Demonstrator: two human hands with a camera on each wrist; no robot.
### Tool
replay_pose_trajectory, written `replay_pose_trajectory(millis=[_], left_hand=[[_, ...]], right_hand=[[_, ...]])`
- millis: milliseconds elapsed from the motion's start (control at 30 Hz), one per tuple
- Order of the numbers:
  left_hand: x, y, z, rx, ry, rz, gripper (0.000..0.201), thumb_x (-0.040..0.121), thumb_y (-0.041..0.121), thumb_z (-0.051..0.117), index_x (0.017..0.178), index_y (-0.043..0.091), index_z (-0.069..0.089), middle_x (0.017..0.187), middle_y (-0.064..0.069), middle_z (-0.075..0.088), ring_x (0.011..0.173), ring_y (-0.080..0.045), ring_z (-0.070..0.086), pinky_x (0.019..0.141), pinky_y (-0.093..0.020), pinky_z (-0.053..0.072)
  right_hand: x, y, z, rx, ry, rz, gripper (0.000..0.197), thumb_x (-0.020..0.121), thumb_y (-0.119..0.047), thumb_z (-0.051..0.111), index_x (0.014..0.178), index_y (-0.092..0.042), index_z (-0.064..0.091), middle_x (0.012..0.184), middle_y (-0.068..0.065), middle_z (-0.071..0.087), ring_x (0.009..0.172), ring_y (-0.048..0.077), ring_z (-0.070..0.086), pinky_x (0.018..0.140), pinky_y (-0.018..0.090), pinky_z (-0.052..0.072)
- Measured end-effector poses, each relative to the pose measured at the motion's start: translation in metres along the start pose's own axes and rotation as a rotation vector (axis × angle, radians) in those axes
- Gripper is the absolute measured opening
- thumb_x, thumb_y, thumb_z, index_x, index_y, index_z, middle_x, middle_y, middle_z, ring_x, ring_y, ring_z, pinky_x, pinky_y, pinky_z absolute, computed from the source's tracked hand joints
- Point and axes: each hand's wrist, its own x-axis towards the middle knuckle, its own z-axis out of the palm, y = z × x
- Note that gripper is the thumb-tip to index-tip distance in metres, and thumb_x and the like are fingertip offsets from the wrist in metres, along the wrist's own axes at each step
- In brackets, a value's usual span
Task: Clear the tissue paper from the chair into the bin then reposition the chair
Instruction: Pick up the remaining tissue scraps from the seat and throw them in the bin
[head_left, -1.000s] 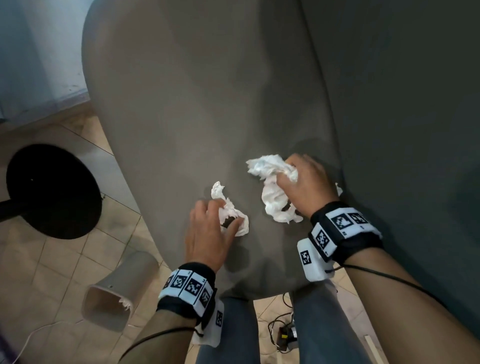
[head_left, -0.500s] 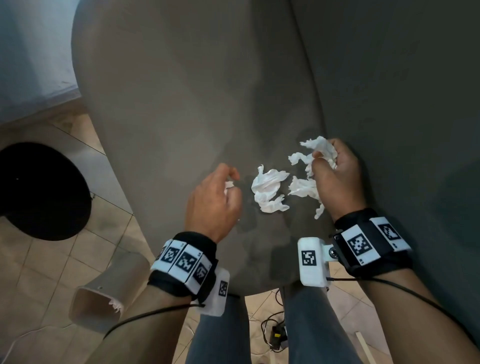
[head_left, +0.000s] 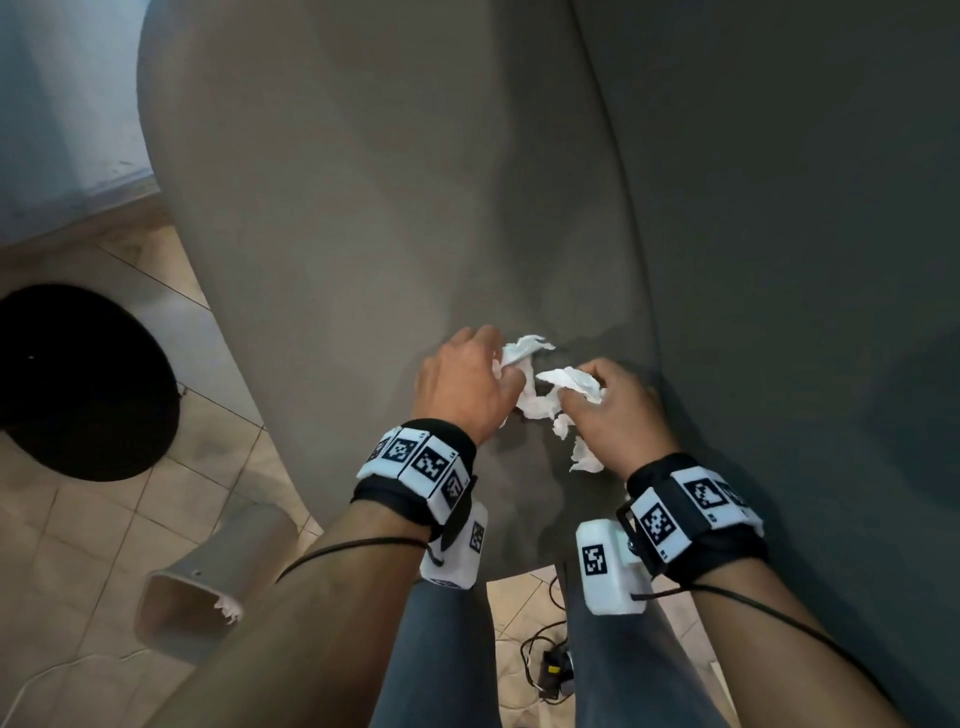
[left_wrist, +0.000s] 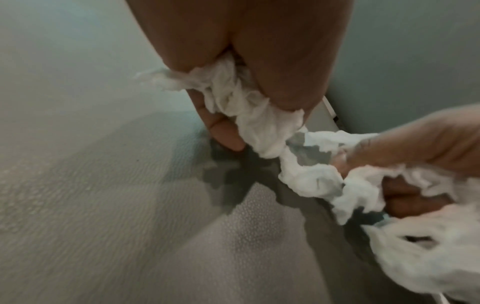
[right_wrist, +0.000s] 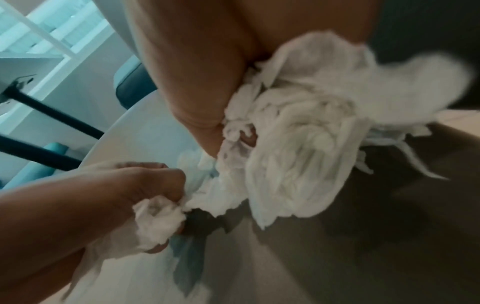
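While both hands (head_left: 540, 395) grip it, tissue paper (head_left: 535, 402) bridges them.

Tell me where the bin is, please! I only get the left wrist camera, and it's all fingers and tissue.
Observer: The head view shows the bin tipped on its side on the floor tiles, left of the chair.
Operator: Is there anything in it?
Observer: A bit of white tissue paper pokes out at its open mouth. Deeper inside is hidden.
Operator: What else is on the floor?
Observer: A black round disc lies flat on the tiles, beyond the bin.
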Motion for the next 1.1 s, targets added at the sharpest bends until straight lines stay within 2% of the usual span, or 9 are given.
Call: replay_pose_trajectory(millis=[100, 167, 267, 433, 533, 667, 800, 933, 1100], left_hand=[[-0.008, -0.007, -0.001, -0.116, 0.036, -0.036, 0.005, 0.084, 0.021, 0.056, 0.084, 0.022, 0.052, 0.081, 0.000, 0.055, 0.073, -0.025, 0.047, 0.066, -0.029, 0.034], [-0.015, -0.013, 0.000, -0.218, 0.055, -0.052, 0.015, 0.081, 0.013, 0.055, 0.078, 0.025, 0.047, 0.070, -0.001, 0.055, 0.067, -0.029, 0.050, 0.062, -0.030, 0.037], [-0.029, -0.022, 0.001, -0.336, 0.088, -0.091, 0.017, 0.080, 0.010, 0.049, 0.084, 0.026, 0.055, 0.072, -0.002, 0.063, 0.064, -0.027, 0.058, 0.061, -0.032, 0.048], [-0.061, -0.033, -0.003, -0.510, 0.140, -0.220, 0.023, 0.078, 0.035, 0.043, 0.069, 0.022, 0.061, 0.066, -0.002, 0.068, 0.068, -0.026, 0.065, 0.064, -0.035, 0.054], [-0.087, -0.042, -0.005, -0.584, 0.090, -0.317, 0.029, 0.078, 0.042, 0.065, 0.065, 0.019, 0.053, 0.064, 0.000, 0.067, 0.062, -0.020, 0.063, 0.057, -0.028, 0.050], [-0.116, -0.069, 0.001, -0.624, 0.037, -0.403, 0.024, 0.073, 0.014, 0.068, 0.060, 0.018, 0.047, 0.052, 0.005, 0.061, 0.056, -0.024, 0.062, 0.051, -0.026, 0.050], [-0.143, -0.099, 0.004, -0.861, 0.035, -0.476, 0.034, 0.075, 0.000, 0.054, 0.054, 0.024, 0.044, 0.065, -0.002, 0.063, 0.064, -0.029, 0.071, 0.069, -0.051, 0.062], [-0.170, -0.122, -0.004, -1.025, 0.048, -0.416, 0.037, 0.083, -0.013, 0.041, 0.064, 0.019, 0.044, 0.092, -0.006, 0.062, 0.065, -0.024, 0.063, 0.061, -0.037, 0.058], [-0.194, -0.148, -0.005, -1.103, 0.175, -0.477, 0.031, 0.086, 0.004, 0.049, 0.066, 0.026, 0.059, 0.069, -0.008, 0.062, 0.063, -0.023, 0.057, 0.057, -0.030, 0.045]], right_hand=[[-0.003, 0.001, -0.001, 0.012, -0.011, -0.001, 0.014, 0.081, -0.017, 0.057, 0.086, -0.030, 0.060, 0.078, -0.008, 0.069, 0.070, 0.015, 0.067, 0.071, 0.038, 0.058], [-0.004, 0.002, -0.003, -0.005, -0.014, -0.039, 0.025, 0.079, -0.007, 0.055, 0.080, -0.032, 0.061, 0.090, -0.002, 0.067, 0.073, 0.016, 0.066, 0.068, 0.034, 0.057], [-0.011, 0.002, -0.007, -0.008, -0.008, -0.080, 0.035, 0.076, 0.001, 0.051, 0.069, -0.031, 0.063, 0.095, 0.004, 0.061, 0.081, 0.020, 0.063, 0.062, 0.023, 0.047], [-0.034, -0.002, -0.017, 0.164, -0.064, -0.066, 0.029, 0.082, 0.012, 0.046, 0.065, -0.007, 0.062, 0.061, 0.000, 0.061, 0.044, -0.005, 0.054, 0.038, 0.007, 0.037], [-0.045, 0.004, -0.012, 0.195, -0.054, -0.051, 0.029, 0.082, 0.006, 0.050, 0.061, -0.010, 0.062, 0.059, 0.004, 0.060, 0.043, 0.005, 0.051, 0.043, 0.013, 0.039], [-0.057, 0.007, 0.002, 0.200, -0.057, 0.001, 0.022, 0.081, -0.008, 0.056, 0.063, -0.018, 0.063, 0.056, -0.003, 0.061, 0.057, 0.018, 0.057, 0.064, 0.034, 0.048], [-0.076, 0.002, 0.022, 0.222, -0.138, 0.051, 0.011, 0.077, -0.021, 0.063, 0.066, -0.019, 0.061, 0.057, -0.001, 0.052, 0.057, 0.019, 0.050, 0.063, 0.034, 0.043], [-0.097, -0.011, 0.041, 0.224, -0.153, 0.027, 0.021, 0.083, -0.026, 0.068, 0.066, -0.015, 0.067, 0.061, 0.001, 0.050, 0.057, 0.019, 0.049, 0.060, 0.031, 0.044], [-0.113, -0.022, 0.055, 0.219, -0.107, -0.008, 0.049, 0.075, -0.058, 0.075, 0.055, -0.019, 0.052, 0.044, -0.009, 0.042, 0.049, 0.017, 0.043, 0.058, 0.034, 0.042]])
